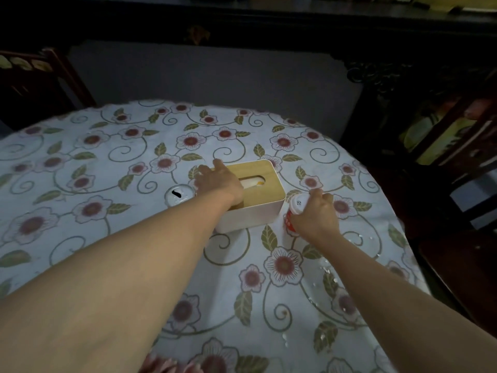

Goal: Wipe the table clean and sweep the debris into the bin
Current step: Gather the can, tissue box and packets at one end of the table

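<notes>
A round table [107, 238] wears a white cloth printed with pink flowers. Near its middle stands a white tissue box [255, 211] with a wooden lid. My left hand [219, 181] lies over the lid's left end, fingers reaching past the far left corner. Right of the box, my right hand [316, 214] grips a small shaker bottle [297, 204] with a white perforated cap and a red label. A small white round container [179, 195] with a dark slot in its top stands left of the box. Small pale specks of debris [326, 270] lie scattered on the cloth at the right.
Dark wooden chairs stand at the far left [45, 76] and at the right [457, 146] of the table. A dark sideboard [242, 20] runs along the back. The table's edge curves away close to my right arm.
</notes>
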A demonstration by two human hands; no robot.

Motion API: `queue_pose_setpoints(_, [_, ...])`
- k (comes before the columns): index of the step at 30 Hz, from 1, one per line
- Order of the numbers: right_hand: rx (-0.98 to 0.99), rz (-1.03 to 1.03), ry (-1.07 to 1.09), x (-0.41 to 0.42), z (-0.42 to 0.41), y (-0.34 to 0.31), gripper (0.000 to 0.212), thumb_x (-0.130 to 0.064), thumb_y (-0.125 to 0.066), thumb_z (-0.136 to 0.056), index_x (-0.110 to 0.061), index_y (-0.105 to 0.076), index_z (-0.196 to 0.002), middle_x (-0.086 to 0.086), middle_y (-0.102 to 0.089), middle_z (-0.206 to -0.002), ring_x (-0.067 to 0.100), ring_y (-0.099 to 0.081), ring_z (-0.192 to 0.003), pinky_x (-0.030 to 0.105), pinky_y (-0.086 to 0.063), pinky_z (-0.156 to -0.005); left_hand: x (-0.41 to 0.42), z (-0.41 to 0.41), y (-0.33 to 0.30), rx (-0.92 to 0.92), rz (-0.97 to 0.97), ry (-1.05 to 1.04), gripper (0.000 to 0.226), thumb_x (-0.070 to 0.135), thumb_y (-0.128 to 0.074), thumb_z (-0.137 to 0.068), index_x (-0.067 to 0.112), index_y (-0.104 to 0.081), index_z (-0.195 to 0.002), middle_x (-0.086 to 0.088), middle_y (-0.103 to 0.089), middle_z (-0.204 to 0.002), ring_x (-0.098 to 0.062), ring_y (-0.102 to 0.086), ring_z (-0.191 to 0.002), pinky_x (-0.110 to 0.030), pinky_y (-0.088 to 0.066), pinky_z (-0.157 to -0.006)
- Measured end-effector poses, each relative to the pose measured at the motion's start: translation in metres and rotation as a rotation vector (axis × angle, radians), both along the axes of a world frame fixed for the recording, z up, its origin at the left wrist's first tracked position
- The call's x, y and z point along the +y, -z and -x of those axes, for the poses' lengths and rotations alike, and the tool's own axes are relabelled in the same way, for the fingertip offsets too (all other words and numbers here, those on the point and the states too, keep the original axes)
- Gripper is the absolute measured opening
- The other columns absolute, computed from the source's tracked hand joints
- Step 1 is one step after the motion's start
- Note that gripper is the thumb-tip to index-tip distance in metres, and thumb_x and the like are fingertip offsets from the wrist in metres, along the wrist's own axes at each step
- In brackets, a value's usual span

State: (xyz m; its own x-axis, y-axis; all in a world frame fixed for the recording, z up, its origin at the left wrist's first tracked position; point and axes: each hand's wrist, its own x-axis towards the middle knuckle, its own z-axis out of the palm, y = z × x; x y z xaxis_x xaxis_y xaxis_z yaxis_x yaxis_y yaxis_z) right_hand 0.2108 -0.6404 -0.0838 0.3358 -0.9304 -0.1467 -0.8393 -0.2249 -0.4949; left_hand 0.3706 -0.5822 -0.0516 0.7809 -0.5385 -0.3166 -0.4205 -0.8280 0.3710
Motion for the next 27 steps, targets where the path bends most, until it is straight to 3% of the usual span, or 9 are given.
queue_pose_setpoints(7, [0.069, -0.034, -0.084, 0.051, -0.006, -0.009, 0.067, -0.026, -0.072, -0.075, -0.005, -0.037, -0.129, 0.016, -0.04, -0.128, 0.033, -0.047, -0.117, 0.038, -0.044, -0.091, 0.044, 0.016, -0.02, -0.21, 0.107, 0.298, 0.061, 0.012, -0.054, -0.088, 0.006, -0.027, -0.142, -0.015, -0.03, -0.144, -0.031, -0.026, -0.136, -0.045, -0.035, -0.107])
queue_pose_setpoints(10, [0.06, -0.041, -0.17, 0.075, -0.025, -0.005, 0.07, -0.03, -0.075, -0.074, -0.005, -0.037, -0.128, 0.016, -0.042, -0.127, 0.032, -0.046, -0.118, 0.035, -0.043, -0.092, 0.066, 0.009, -0.031, -0.365, 0.203, 0.367, 0.052, 0.01, -0.054, -0.087, 0.007, -0.037, -0.136, -0.01, -0.038, -0.138, -0.028, -0.035, -0.129, -0.039, -0.038, -0.099])
queue_pose_setpoints(13, [0.018, -0.041, -0.176, 0.098, -0.042, 0.004, 0.068, -0.028, -0.075, -0.075, -0.005, -0.038, -0.126, 0.017, -0.042, -0.125, 0.033, -0.051, -0.114, 0.035, -0.044, -0.092, 0.094, -0.004, -0.038, -0.437, 0.247, 0.366, 0.055, 0.014, -0.056, -0.086, 0.009, -0.038, -0.137, -0.008, -0.042, -0.139, -0.026, -0.037, -0.131, -0.04, -0.036, -0.103])
queue_pose_setpoints(17, [0.006, -0.035, -0.165, 0.117, -0.048, 0.012, 0.067, -0.028, -0.071, -0.08, -0.003, -0.035, -0.129, 0.021, -0.042, -0.125, 0.037, -0.049, -0.113, 0.035, -0.042, -0.093, 0.141, -0.013, -0.042, -0.39, 0.269, 0.296, 0.055, 0.015, -0.056, -0.086, 0.011, -0.036, -0.137, -0.009, -0.042, -0.14, -0.026, -0.037, -0.132, -0.04, -0.035, -0.105])
queue_pose_setpoints(20, [0.03, -0.005, -0.142, 0.128, -0.046, 0.003, 0.08, -0.028, -0.073, -0.078, -0.002, -0.026, -0.137, 0.024, -0.037, -0.129, 0.039, -0.041, -0.12, 0.039, -0.038, -0.099, 0.175, -0.018, -0.043, -0.339, 0.266, 0.299, 0.058, 0.015, -0.058, -0.085, 0.01, -0.034, -0.138, -0.009, -0.043, -0.139, -0.027, -0.038, -0.131, -0.041, -0.035, -0.104])
queue_pose_setpoints(27, [0.108, 0.096, -0.244, 0.189, -0.053, -0.036, 0.086, -0.032, -0.072, -0.076, -0.007, -0.023, -0.142, 0.019, -0.029, -0.14, 0.036, -0.027, -0.129, 0.044, -0.026, -0.108, 0.254, -0.034, -0.043, -0.182, 0.113, 0.252, 0.064, 0.015, -0.056, -0.087, 0.011, -0.026, -0.143, -0.008, -0.034, -0.147, -0.028, -0.032, -0.135, -0.041, -0.035, -0.105])
